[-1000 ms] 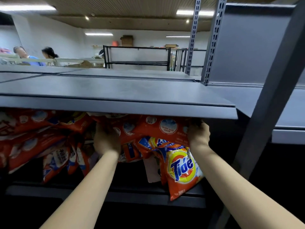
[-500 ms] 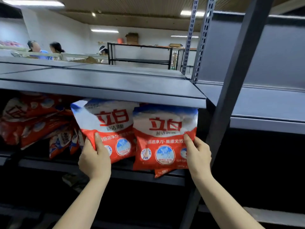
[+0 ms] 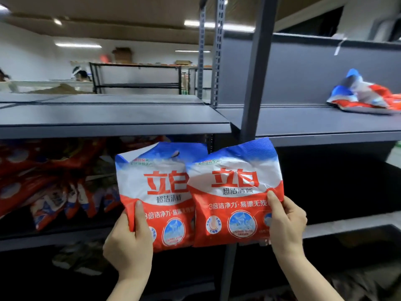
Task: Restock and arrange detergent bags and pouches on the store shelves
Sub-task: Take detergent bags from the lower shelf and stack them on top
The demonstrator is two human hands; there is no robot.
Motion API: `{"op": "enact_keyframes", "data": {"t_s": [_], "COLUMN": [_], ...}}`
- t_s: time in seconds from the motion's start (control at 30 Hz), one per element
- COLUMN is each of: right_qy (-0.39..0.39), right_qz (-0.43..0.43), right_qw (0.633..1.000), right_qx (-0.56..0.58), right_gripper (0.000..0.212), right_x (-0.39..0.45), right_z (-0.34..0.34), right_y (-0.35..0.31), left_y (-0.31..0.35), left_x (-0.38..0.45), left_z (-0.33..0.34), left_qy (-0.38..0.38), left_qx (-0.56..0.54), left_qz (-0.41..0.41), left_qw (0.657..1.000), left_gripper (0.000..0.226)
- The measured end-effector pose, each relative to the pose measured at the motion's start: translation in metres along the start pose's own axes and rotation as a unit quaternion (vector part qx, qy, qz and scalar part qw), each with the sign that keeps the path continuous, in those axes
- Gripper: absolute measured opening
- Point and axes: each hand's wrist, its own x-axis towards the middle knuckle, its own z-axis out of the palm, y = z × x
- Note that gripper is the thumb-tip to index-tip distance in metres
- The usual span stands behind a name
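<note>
1. The left hand holds one soap bag by its lower left corner, and the right hand holds a second soap bag by its right edge. Both bags are up in the air in front of the shelves

2. This looks like the carrying step. Next, the bags likely need a spot on the gray shelf above the right hand, where another bag lies

3. Each held bag shows big red letters 立白, then 超洁清新 below

4. Red bags pile up left of the left hand
</note>
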Motion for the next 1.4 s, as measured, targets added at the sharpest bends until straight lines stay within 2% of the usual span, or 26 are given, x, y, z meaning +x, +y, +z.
{"op": "enact_keyframes", "data": {"t_s": [0.23,0.4,0.6,0.7,0.87,1.03,1.13,1.3,1.4], "right_qy": [0.159,0.249,0.319,0.341,0.367,0.367,0.355,0.356,0.347], "right_qz": [-0.070,-0.087,-0.108,-0.120,-0.140,-0.135,-0.128,-0.125,-0.131], "right_qw": [0.985,0.964,0.941,0.932,0.919,0.920,0.926,0.926,0.927], "right_qx": [0.006,0.009,0.027,0.025,0.026,0.033,0.026,0.029,0.053], "right_gripper": [0.023,0.022,0.023,0.024,0.032,0.021,0.023,0.027,0.023], "right_x": [-0.007,0.002,0.041,0.074,0.130,0.192,0.228,0.281,0.310], "right_z": [-0.073,-0.134,-0.217,-0.264,-0.339,-0.414,-0.453,-0.492,-0.504], "right_y": [-0.026,-0.030,-0.035,-0.034,-0.034,-0.035,-0.034,-0.040,-0.042], "left_y": [0.041,0.085,0.148,0.188,0.258,0.334,0.375,0.432,0.460], "left_x": [-0.036,-0.060,-0.088,-0.105,-0.129,-0.151,-0.153,-0.142,-0.130], "left_z": [0.012,0.040,0.092,0.128,0.199,0.270,0.309,0.363,0.398], "left_qy": [-0.071,-0.084,-0.088,-0.081,-0.081,-0.072,-0.058,-0.039,-0.066], "left_qx": [-0.069,-0.115,-0.160,-0.204,-0.217,-0.230,-0.218,-0.188,-0.177], "left_qz": [0.033,0.034,0.023,0.033,-0.011,-0.033,-0.048,-0.051,-0.057], "left_qw": [0.995,0.989,0.983,0.975,0.973,0.970,0.973,0.980,0.980], "left_gripper": [0.062,0.084,0.078,0.064,0.047,0.045,0.044,0.039,0.039]}}
